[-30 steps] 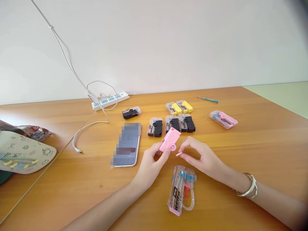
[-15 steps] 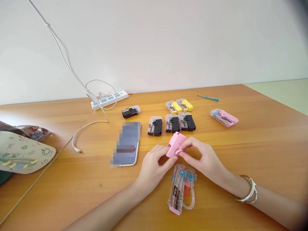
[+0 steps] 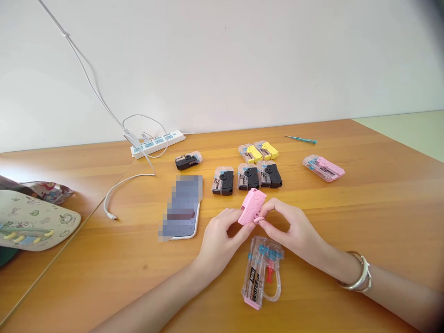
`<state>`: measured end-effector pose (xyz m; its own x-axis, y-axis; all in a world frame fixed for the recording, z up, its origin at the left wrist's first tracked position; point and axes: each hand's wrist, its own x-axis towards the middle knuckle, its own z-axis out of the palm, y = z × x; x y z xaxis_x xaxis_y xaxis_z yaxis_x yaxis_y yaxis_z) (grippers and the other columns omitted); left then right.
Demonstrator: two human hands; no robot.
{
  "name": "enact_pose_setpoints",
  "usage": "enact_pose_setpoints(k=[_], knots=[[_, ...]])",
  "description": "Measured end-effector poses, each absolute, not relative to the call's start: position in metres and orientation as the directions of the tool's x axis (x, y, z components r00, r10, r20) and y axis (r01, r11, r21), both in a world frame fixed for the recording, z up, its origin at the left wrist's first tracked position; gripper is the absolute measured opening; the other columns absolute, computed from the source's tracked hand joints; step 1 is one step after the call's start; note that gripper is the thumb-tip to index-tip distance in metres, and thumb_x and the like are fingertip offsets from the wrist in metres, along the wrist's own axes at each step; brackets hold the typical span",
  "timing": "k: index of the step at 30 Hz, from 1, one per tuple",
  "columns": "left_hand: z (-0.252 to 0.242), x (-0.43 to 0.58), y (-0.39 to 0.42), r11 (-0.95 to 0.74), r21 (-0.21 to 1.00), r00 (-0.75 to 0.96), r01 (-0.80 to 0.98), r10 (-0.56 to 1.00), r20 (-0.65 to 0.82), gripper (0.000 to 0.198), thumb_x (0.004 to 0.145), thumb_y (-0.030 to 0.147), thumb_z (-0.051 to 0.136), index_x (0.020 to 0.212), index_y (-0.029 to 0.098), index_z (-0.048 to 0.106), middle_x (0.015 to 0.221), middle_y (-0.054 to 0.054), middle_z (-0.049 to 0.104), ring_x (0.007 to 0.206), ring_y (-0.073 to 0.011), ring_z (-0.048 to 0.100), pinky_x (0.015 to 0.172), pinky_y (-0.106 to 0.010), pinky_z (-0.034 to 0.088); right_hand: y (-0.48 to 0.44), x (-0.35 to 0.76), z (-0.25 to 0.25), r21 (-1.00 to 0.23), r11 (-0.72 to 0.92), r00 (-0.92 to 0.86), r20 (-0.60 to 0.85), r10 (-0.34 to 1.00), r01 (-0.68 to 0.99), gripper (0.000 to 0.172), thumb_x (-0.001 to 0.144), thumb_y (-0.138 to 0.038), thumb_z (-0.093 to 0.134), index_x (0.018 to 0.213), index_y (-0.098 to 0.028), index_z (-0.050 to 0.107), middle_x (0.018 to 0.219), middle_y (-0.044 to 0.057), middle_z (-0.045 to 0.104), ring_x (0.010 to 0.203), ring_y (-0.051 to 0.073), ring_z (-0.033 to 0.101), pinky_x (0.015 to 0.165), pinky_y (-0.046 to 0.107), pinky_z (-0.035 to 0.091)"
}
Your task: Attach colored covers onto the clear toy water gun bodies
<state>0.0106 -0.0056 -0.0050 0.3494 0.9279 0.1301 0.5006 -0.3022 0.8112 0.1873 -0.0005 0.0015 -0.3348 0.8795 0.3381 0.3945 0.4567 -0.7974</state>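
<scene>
My left hand [image 3: 222,233] grips a pink plastic toy pistol [image 3: 250,206] by its lower end, with the barrel tilted up and to the right. My right hand [image 3: 287,222] pinches a small pink part [image 3: 257,219] against the toy, and the fingertips of both hands nearly meet there. Part of the toy's underside is hidden by my fingers. Just below my hands lies a clear plastic toy pistol [image 3: 262,273] with blue and red inner parts and a printed label.
Several black-and-clear toy pieces [image 3: 248,177] and two yellow ones [image 3: 258,152] lie beyond my hands. A pink-and-clear toy [image 3: 323,168] lies right, near a thin screwdriver [image 3: 301,139]. Left are a pixelated phone [image 3: 183,208], a power strip [image 3: 157,144], a white cable [image 3: 125,188], and a patterned cap [image 3: 33,219].
My right hand has moved in from the side and brought the small pink part against the toy. The toy has turned slightly in my left hand, and my hands have come closer together.
</scene>
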Motion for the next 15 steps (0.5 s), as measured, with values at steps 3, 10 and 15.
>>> enact_pose_setpoints(k=[3,10,15], knots=[[-0.0048,0.0112,-0.0054,-0.322,0.79,0.341,0.521,0.928,0.153,0.023,0.086,0.034,0.05,0.071,0.019,0.057,0.069,0.001,0.059,0.068,-0.0144,0.05,0.06,-0.023,0.036,-0.0016,0.1871,0.0004,-0.824,0.426,-0.323,0.315,0.893,0.373,0.006,0.082,-0.019,0.054,0.079,-0.022,0.05,0.076,-0.002,0.06,0.07,0.012,0.057,0.068,0.025,0.046],[-0.0046,0.0123,-0.0057,-0.346,0.754,0.33,0.558,0.927,0.18,0.024,0.086,0.031,0.05,0.066,0.018,0.052,0.063,0.002,0.054,0.064,-0.0136,0.046,0.057,-0.023,0.034,-0.005,0.1836,-0.0018,-0.861,0.379,-0.271,0.296,0.916,0.339,0.008,0.082,-0.02,0.053,0.079,-0.023,0.046,0.076,-0.002,0.056,0.072,0.012,0.055,0.069,0.025,0.046],[-0.0049,0.0127,-0.0074,-0.347,0.74,0.319,0.576,0.929,0.188,0.026,0.084,0.03,0.051,0.062,0.018,0.048,0.061,0.002,0.052,0.064,-0.0134,0.045,0.057,-0.023,0.034,-0.0062,0.1812,-0.0042,-0.92,0.276,-0.232,0.214,0.949,0.28,0.013,0.083,-0.025,0.053,0.078,-0.023,0.042,0.077,-0.001,0.056,0.074,0.014,0.056,0.071,0.029,0.047]])
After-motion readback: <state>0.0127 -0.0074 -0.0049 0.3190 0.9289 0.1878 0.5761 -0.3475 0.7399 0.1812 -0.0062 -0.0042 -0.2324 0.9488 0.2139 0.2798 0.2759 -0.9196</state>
